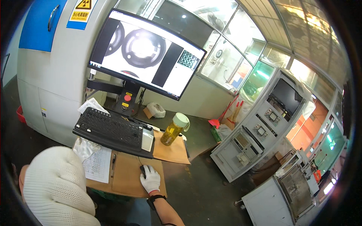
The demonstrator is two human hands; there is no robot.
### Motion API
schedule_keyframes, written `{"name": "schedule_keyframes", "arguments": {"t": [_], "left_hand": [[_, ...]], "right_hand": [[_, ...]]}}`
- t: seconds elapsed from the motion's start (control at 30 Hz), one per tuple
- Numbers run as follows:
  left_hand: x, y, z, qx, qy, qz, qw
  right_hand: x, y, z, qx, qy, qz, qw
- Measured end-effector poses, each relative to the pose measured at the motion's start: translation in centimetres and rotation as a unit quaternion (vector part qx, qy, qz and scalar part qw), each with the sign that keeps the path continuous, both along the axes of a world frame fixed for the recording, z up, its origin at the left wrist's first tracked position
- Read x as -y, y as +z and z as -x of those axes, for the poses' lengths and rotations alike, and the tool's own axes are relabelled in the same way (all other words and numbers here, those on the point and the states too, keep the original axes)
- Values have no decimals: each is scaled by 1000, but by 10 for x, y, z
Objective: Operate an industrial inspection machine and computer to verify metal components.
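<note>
My right hand (150, 180), in a white knit glove, rests over a black computer mouse (143, 171) on the brown desk board (130, 175). Its fingers lie around the mouse, and a dark band circles the wrist. At the lower left, a large white knit shape very close to the camera appears to be my gloved left hand (60, 188); its fingers cannot be made out. Above the mouse sits a black keyboard (109, 130) on a raised tray. Left of the mouse lie a pen (113, 165) and a written sheet (97, 165), with crumpled white glove-like fabric (85, 149) above it.
A monitor (145, 52) shows grey round shapes. An amber bottle with a pale green lid (175, 129) stands right of the keyboard. Below the monitor is a red button (128, 98). A large cabinet (68, 71) rises at left; a grey control console (256, 132) stands at right.
</note>
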State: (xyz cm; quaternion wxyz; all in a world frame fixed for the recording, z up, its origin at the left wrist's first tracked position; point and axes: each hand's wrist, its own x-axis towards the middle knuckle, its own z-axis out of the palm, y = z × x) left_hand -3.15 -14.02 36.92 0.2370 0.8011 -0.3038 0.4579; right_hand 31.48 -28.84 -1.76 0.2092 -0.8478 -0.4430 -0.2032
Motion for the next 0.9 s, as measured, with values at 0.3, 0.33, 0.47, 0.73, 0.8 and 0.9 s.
{"name": "schedule_keyframes", "arguments": {"t": [0.3,0.33,0.47,0.73,0.8,0.9], "left_hand": [[-6,13,-15,39,-82,-102,991],[3,-1,-14,83,7,-29,996],[29,-43,-2,77,191,117,972],[11,-7,-3,3,127,36,991],[-1,18,-4,-46,56,-35,997],[-19,75,-12,-207,-97,-185,956]], "right_hand": [[1,6,1,-17,-20,17,1000],[3,7,1,-23,-21,17,999],[5,-2,-4,-8,-30,10,999],[0,-6,-4,-5,-27,20,999],[0,-5,-4,-8,-28,20,999],[8,-5,-6,-10,-37,12,999]]}}
